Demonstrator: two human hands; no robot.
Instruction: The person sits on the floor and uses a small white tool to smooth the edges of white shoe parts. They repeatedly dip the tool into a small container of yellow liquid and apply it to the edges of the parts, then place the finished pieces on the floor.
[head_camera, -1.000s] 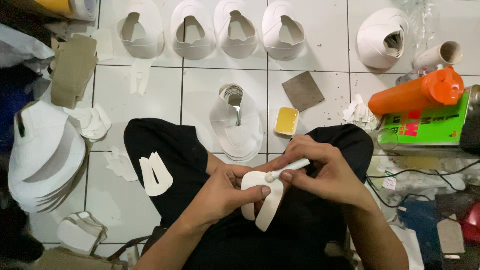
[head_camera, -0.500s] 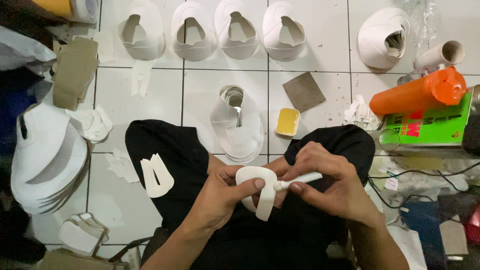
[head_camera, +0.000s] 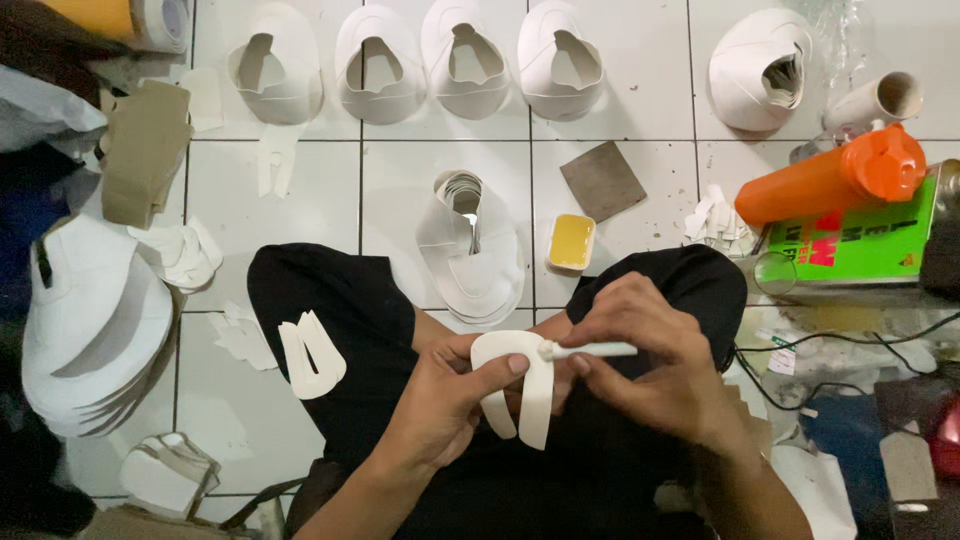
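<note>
Left hand grips cutout; right hand pinches brush.

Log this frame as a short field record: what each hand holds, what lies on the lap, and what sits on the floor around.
setting: white tiled floor, person seated cross-legged, seen from above
left hand: pinches a white U-shaped cut piece by its curved top
right hand: grips a small white applicator stick, tip touching the piece
on left thigh: another white cut piece
between knees: stack of white cut pieces
near stack: small yellow tub, brown square sheet
far row: four white shaped pieces
right side: orange bottle lying on its side, green can
</note>
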